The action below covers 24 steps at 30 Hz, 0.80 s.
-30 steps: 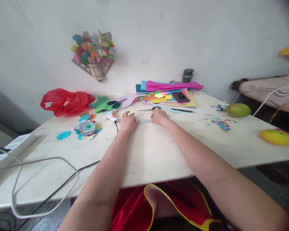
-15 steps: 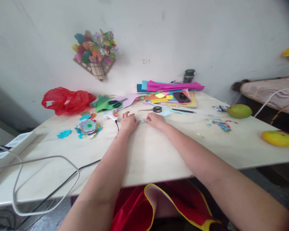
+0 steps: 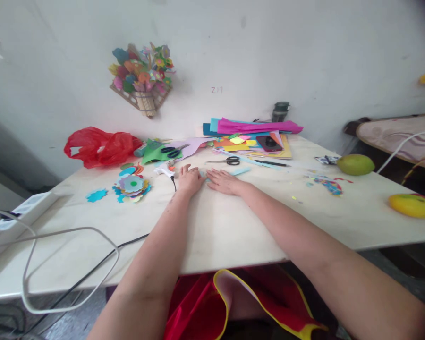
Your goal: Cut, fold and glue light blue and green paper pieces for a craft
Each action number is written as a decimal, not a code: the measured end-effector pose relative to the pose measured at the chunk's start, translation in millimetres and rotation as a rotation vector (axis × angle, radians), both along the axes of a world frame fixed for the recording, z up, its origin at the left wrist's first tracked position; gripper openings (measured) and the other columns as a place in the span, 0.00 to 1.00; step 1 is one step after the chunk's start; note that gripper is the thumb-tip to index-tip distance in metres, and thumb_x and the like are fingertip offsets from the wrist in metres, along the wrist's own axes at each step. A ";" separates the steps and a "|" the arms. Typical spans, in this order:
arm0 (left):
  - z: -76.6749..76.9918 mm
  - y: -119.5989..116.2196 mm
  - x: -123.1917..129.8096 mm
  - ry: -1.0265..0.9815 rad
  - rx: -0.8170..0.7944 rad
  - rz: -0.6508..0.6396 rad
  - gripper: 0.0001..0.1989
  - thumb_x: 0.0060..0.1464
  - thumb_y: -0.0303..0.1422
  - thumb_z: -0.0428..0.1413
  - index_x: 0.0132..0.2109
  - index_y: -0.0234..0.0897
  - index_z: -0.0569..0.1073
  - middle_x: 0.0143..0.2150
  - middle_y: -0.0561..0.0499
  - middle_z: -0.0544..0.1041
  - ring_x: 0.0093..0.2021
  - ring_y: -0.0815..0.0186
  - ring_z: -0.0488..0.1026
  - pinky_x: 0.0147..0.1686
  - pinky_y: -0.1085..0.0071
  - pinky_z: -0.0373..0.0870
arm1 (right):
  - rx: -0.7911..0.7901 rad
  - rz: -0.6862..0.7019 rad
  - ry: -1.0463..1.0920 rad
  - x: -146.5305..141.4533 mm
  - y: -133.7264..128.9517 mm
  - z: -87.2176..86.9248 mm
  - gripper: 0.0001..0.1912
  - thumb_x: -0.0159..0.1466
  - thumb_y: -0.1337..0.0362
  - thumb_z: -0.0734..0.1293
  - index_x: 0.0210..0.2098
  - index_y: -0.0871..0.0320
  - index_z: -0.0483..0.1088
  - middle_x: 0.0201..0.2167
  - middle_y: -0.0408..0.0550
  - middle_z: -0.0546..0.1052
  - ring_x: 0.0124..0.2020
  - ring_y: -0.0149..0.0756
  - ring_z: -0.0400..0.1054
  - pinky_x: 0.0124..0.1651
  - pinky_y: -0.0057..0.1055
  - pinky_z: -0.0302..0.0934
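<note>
A light blue paper strip (image 3: 241, 171) lies on the white table (image 3: 219, 231), partly covered by my hands. My right hand (image 3: 222, 181) rests flat on it with the fingers stretched out to the left. My left hand (image 3: 190, 180) is at the strip's left end, its fingers spread on the table, with its thumb close to my right fingertips. Just behind the strip are black-handled scissors (image 3: 233, 161). A white glue gun (image 3: 165, 169) lies left of my left hand.
Cut paper flowers (image 3: 132, 184) are stacked at the left, before a red plastic bag (image 3: 101, 146). Coloured sheets (image 3: 258, 126) and a phone (image 3: 269, 143) lie at the back. Mangoes (image 3: 356, 164) sit at the right; a white cable (image 3: 71, 231) loops at the left front.
My right hand has opened from a closed shape and now lies flat on the strip. The visible blue paper looks narrower. My left hand has hardly moved.
</note>
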<state>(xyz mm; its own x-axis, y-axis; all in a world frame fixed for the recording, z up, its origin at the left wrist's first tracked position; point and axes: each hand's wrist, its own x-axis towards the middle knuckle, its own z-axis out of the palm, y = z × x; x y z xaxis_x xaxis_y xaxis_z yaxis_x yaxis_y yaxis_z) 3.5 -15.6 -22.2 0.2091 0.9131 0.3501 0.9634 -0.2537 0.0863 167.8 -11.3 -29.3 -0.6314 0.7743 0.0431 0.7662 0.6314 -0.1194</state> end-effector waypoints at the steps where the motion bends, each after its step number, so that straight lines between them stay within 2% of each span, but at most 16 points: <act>1: 0.7 -0.5 -0.4 0.000 -0.009 0.003 0.12 0.51 0.39 0.49 0.32 0.38 0.74 0.53 0.51 0.70 0.59 0.55 0.52 0.57 0.57 0.47 | -0.030 -0.013 -0.016 -0.7 -0.1 -0.1 0.33 0.63 0.50 0.46 0.63 0.60 0.44 0.64 0.47 0.43 0.64 0.37 0.32 0.62 0.39 0.31; 7: 6.8 -2.7 -6.3 0.029 -0.073 0.019 0.12 0.50 0.39 0.49 0.30 0.40 0.74 0.54 0.53 0.68 0.60 0.54 0.51 0.58 0.54 0.43 | -0.065 -0.036 -0.039 -0.8 -2.4 2.0 0.34 0.63 0.48 0.45 0.64 0.59 0.40 0.65 0.44 0.40 0.64 0.36 0.30 0.63 0.39 0.30; 17: 10.1 -1.7 -11.2 0.058 -0.122 0.046 0.14 0.50 0.42 0.47 0.29 0.40 0.73 0.56 0.54 0.67 0.60 0.54 0.51 0.57 0.55 0.45 | -0.067 -0.010 -0.048 -0.4 -6.1 6.5 0.32 0.63 0.49 0.45 0.63 0.55 0.41 0.65 0.44 0.40 0.64 0.36 0.30 0.62 0.41 0.30; 24: 15.4 -5.9 -19.2 -0.053 -0.195 0.013 0.11 0.47 0.43 0.51 0.31 0.43 0.73 0.58 0.60 0.64 0.60 0.54 0.50 0.57 0.57 0.47 | -0.071 -0.019 -0.058 -0.3 -5.3 6.2 0.31 0.63 0.49 0.45 0.63 0.54 0.41 0.65 0.43 0.40 0.64 0.36 0.30 0.62 0.42 0.31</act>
<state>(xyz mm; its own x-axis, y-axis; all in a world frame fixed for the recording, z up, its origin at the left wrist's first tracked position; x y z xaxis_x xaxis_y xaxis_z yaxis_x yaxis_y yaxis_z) -15.7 -21.5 -6.8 0.1830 0.9670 0.1770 0.9592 -0.2151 0.1834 167.5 -16.6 -23.2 -0.6161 0.7862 -0.0484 0.7851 0.6080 -0.1184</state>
